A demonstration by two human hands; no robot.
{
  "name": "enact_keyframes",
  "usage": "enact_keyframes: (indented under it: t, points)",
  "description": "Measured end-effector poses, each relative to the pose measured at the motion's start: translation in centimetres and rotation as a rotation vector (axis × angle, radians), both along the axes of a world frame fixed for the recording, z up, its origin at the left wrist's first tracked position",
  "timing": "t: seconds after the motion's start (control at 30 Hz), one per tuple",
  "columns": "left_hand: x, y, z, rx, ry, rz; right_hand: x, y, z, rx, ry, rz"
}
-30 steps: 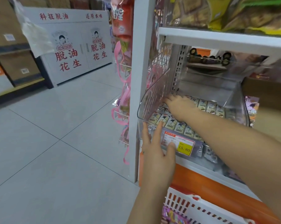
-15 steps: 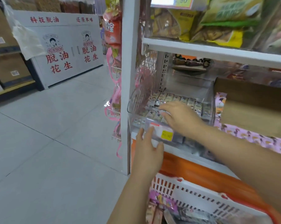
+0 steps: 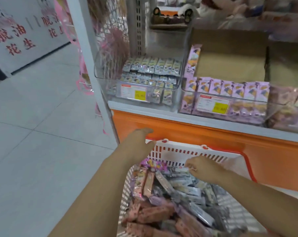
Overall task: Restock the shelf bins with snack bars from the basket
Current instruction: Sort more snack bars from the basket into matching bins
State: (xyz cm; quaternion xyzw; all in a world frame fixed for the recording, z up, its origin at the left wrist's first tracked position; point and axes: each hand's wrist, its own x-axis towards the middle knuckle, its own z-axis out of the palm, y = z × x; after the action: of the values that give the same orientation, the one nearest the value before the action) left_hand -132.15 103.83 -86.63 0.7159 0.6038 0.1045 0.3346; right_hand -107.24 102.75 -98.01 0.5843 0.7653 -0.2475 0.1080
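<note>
A white basket (image 3: 187, 152) with an orange handle stands below the shelf, full of silver, pink and purple snack bars (image 3: 177, 189). My right hand (image 3: 204, 169) reaches into its far side, fingers curled down onto the silver bars; any grip is hidden. My left hand (image 3: 138, 142) hovers with fingers apart over the basket's far left corner, holding nothing. On the shelf, a clear left bin (image 3: 103, 77) holds rows of silver-yellow bars (image 3: 151, 69). Beside it on the right, another clear bin (image 3: 275, 104) holds purple packs (image 3: 230, 88).
A white upright post (image 3: 86, 48) with hanging pink ribbons (image 3: 83, 71) borders the shelf on the left. Orange shelf base (image 3: 196, 132) sits just behind the basket. A cardboard box (image 3: 230, 55) stands behind the purple packs. Tiled floor (image 3: 33, 134) lies to the left.
Both hands have left the left shelf bin and come down to the basket. My view has tilted down, so the basket's contents now show.
</note>
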Motion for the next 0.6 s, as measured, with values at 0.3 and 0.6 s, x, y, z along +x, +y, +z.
enact_keyframes:
  t: [0.3, 0.6]
  points:
    - [0.7, 0.9, -1.0, 0.026, 0.098, -0.064, -2.1, -0.6, -8.2, -0.318, 0.065, 0.082]
    - [-1.0, 1.2, -1.6, 0.019, 0.186, -0.037, -5.6, 0.7, -10.8, -0.456, 0.085, 0.075]
